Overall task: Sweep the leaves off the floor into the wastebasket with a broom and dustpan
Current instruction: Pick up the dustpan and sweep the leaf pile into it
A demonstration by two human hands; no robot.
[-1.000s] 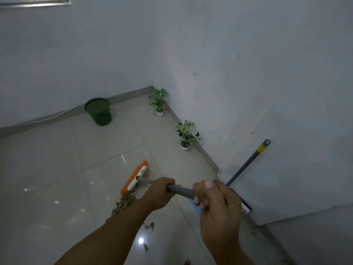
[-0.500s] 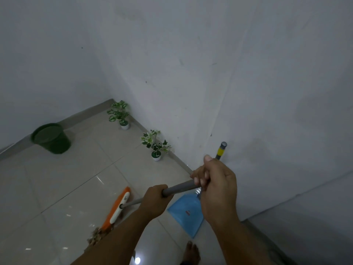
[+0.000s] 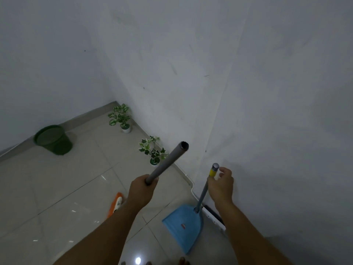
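The person's left hand (image 3: 142, 190) is gripping the grey broom handle (image 3: 167, 162) with the fingers wrapped right round it, and the hollow top end of the pole is sticking up and away toward the corner of the room. Down below that forearm, the orange-and-white broom head (image 3: 115, 205) is resting on the glossy beige floor tiles (image 3: 57, 188), partly hidden behind the wrist. The right hand (image 3: 221, 185) is reaching at the top of the dustpan handle (image 3: 203, 192), with the fingers loosely curled beside the yellow band (image 3: 212, 172) just under the handle's grey cap; whether they are actually closing on it or only touching it I cannot tell from here. The blue dustpan (image 3: 183, 224) is standing on the floor close against the white wall (image 3: 248, 92), its handle tilting up toward that hand. The dark green wastebasket (image 3: 52, 139) is sitting well apart from both hands, over by the far wall to the left, standing upright with its mouth open. Two small potted plants are lining the right-hand wall: one (image 3: 121, 117) in the corner in a white pot, and a second variegated one (image 3: 152, 151) nearer, just behind the broom pole as seen from here. Bare toes (image 3: 183, 262) are showing at the bottom edge. I am not seeing the leaves from this angle.
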